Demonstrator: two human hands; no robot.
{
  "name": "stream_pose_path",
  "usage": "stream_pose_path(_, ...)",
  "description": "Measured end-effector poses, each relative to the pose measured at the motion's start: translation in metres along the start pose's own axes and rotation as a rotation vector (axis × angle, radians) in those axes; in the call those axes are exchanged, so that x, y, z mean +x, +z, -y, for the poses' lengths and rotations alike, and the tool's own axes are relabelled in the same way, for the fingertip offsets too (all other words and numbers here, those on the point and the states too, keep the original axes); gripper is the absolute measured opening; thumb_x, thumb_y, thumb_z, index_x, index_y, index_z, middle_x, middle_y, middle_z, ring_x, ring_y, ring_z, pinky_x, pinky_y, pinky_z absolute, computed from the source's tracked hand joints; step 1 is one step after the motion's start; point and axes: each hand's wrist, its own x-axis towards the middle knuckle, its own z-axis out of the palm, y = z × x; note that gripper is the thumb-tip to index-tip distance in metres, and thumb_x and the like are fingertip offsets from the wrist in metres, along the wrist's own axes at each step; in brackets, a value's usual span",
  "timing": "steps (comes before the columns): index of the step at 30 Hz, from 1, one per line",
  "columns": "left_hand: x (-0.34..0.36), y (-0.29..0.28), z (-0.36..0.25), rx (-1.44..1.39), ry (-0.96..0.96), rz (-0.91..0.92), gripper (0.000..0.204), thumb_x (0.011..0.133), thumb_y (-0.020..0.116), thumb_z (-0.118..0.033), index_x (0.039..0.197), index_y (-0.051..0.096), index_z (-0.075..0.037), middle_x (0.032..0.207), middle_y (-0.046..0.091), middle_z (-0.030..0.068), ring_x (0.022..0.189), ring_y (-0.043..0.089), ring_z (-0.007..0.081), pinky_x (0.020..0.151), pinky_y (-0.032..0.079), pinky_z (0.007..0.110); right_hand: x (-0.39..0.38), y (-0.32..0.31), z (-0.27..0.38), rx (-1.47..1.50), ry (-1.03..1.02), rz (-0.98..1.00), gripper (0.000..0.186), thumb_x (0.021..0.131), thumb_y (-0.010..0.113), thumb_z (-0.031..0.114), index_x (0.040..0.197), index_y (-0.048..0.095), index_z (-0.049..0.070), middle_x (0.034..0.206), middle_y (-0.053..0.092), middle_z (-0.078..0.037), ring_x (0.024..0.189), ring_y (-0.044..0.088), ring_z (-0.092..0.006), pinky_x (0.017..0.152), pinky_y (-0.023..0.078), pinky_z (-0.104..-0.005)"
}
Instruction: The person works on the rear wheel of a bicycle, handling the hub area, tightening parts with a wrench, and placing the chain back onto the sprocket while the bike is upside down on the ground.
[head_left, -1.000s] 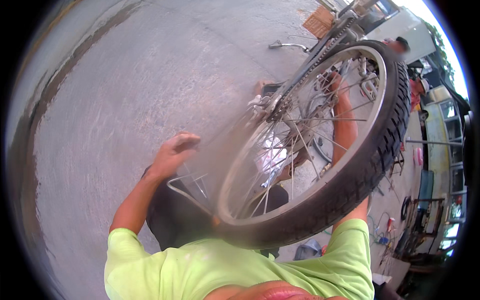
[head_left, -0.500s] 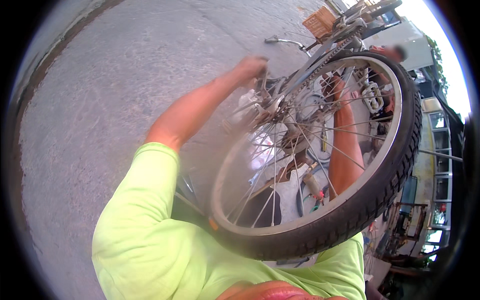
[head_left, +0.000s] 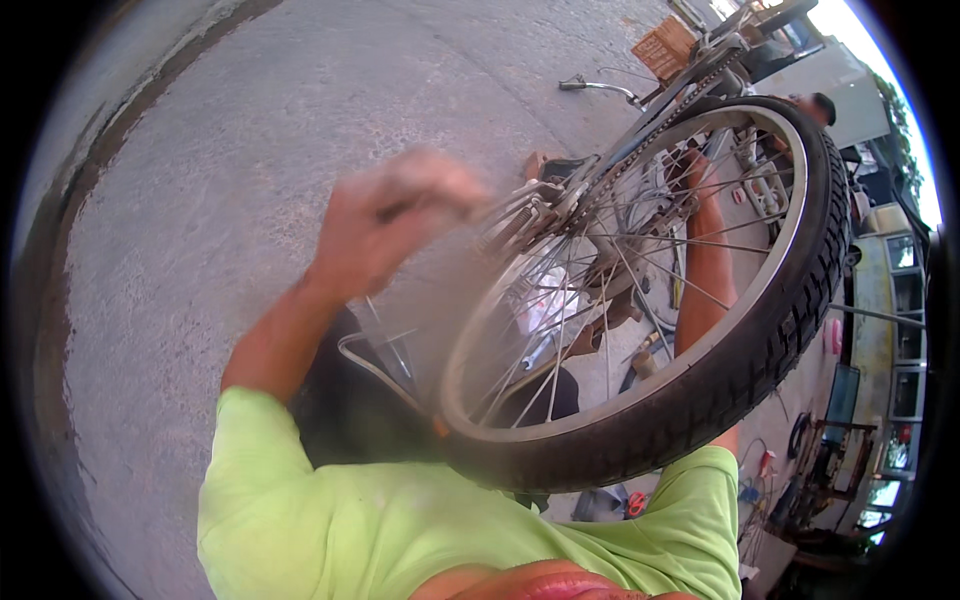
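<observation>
A bicycle wheel with a knobby black tyre and a silver rim stands tilted close in front of my chest, still in the bicycle's frame. My left hand is raised left of the hub, smeared by motion, so its fingers and anything in them cannot be made out. Nearest to it are the axle end and its metal fittings. The chain runs from there up toward the far right. Beyond the spokes my right arm reaches forward; my right hand shows only partly between spokes and frame parts.
On the ground beyond the frame lies a bent metal bar, near an orange crate. A white plastic bag shows through the spokes. Red-handled scissors lie below the tyre. At the far right a person's head shows before a white panel.
My left hand has come away from the fittings by the axle, back and to the left. The right arm stays behind the wheel. The whole view has shifted slightly.
</observation>
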Motion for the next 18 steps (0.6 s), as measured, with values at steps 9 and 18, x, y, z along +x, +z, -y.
stream_pose_path(9, -0.107, 0.01, 0.136, 0.018, -0.864, 0.054, 0.041, 0.095, 0.062, -0.019, 0.132, 0.064, -0.001, 0.103, 0.071, 0.0102, 0.093, 0.067, 0.0156, 0.085, 0.054, 0.031, -0.006, -0.016, 0.008, 0.002, 0.0, -0.022, 0.033, 0.096, 0.053, 0.028, 0.094, 0.068, -0.002, 0.079, 0.07, -0.014, 0.057, 0.062, -0.0199, 0.05, 0.048, -0.0318)
stream_pose_path(18, 0.094, 0.083, 0.28, -0.363, -0.801, 0.016, 0.052, 0.093, 0.063, -0.015, 0.143, 0.054, -0.003, 0.113, 0.069, 0.015, 0.102, 0.068, 0.0254, 0.09, 0.055, 0.039, -0.011, -0.017, 0.014, -0.019, -0.005, -0.026, 0.033, 0.095, 0.054, 0.027, 0.094, 0.068, -0.002, 0.08, 0.07, -0.014, 0.058, 0.063, -0.0203, 0.051, 0.049, -0.0321)
